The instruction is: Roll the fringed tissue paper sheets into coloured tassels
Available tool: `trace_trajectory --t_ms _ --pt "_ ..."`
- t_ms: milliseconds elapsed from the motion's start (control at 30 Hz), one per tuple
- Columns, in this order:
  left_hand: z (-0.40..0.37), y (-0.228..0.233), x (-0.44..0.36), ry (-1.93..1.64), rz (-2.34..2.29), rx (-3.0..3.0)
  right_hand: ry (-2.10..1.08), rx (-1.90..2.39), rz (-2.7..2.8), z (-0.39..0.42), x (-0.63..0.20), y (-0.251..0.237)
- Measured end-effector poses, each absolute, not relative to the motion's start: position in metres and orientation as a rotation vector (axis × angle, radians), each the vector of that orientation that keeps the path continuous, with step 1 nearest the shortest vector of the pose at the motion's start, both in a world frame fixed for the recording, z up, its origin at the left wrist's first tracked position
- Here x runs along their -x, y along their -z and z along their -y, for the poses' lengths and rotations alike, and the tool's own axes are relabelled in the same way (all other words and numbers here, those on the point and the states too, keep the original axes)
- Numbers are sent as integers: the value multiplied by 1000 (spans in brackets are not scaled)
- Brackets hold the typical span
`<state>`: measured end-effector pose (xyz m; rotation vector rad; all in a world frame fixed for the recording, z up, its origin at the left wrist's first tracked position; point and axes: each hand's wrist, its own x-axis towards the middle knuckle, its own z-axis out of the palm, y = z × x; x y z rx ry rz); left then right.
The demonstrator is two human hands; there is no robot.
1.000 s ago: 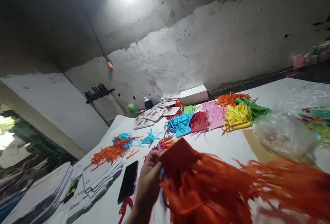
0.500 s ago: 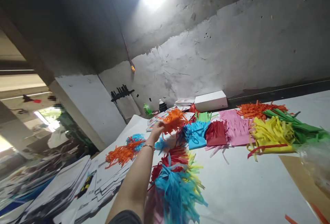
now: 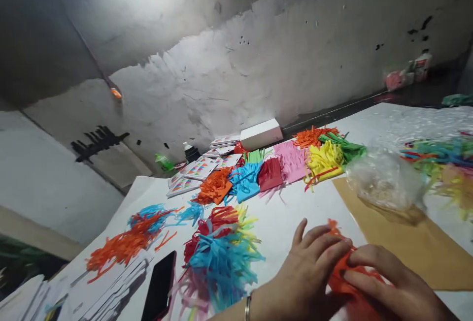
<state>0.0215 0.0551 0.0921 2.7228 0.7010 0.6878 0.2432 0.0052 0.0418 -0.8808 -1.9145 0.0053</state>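
My left hand (image 3: 308,269) and my right hand (image 3: 388,284) are together at the bottom of the view, both pressing a bundle of orange-red fringed paper (image 3: 342,274) on the white table (image 3: 295,212). The fingers of both hands lie over the bundle and hide most of it. Left of my left hand lies a loose heap of blue, red and yellow paper fringe (image 3: 221,252). An orange fringe bundle (image 3: 214,188) rests farther back, at the left end of a row of coloured bundles.
The row holds blue (image 3: 246,183), red (image 3: 270,173), pink (image 3: 291,161), yellow (image 3: 323,158) and green (image 3: 347,148) bundles. A white box (image 3: 260,134) and printed cards (image 3: 195,168) lie behind. A black phone (image 3: 158,291), brown paper sheet (image 3: 399,237) and clear plastic bag (image 3: 384,178) are close.
My left hand, stretched out with an orange bundle at the far row, has left it there and drawn back. Both hands now rest on an orange-red bundle close to me.
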Motion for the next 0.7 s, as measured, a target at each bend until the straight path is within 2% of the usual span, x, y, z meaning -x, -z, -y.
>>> trace_trajectory --t_ms 100,300,533,633,700 --pt "-51 -70 -37 -832 -840 -2801 87 855 1865 3 -233 -55" --pt "-68 -49 -36 -878 -1013 -2893 112 1022 1907 -16 -242 -41" --pt "-57 -88 -4 -1136 -1151 -2913 572 688 2081 -8 -274 -74" --pt "-30 -93 26 -1197 -1069 -3149 592 632 2243 5 -269 -47" --pt "-13 -78 46 -1015 -1088 -3248 554 676 2317 12 -256 -17"
